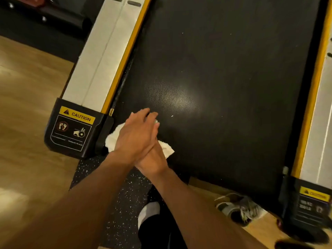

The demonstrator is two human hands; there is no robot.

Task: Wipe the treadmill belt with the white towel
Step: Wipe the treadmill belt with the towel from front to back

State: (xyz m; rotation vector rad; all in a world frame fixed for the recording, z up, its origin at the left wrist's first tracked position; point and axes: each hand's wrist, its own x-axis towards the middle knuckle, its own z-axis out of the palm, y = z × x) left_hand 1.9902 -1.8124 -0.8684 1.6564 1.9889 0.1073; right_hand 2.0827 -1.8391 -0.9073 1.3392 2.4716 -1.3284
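Observation:
The black treadmill belt [224, 78] fills the middle of the view, with a shiny patch near its rear end. A white towel [114, 137] lies flat on the belt's rear left corner. My right hand [152, 162] presses on the towel, and my left hand [136, 133] lies stacked on top of it, fingers stretched forward. Only the towel's edges show around the hands.
Pale side rails with yellow strips run along the belt, left rail [100, 65] and right rail [321, 97]. A black end cap with a caution label [73, 128] sits left of the towel. A shoe [237, 207] lies on the wooden floor [27, 114] behind the belt.

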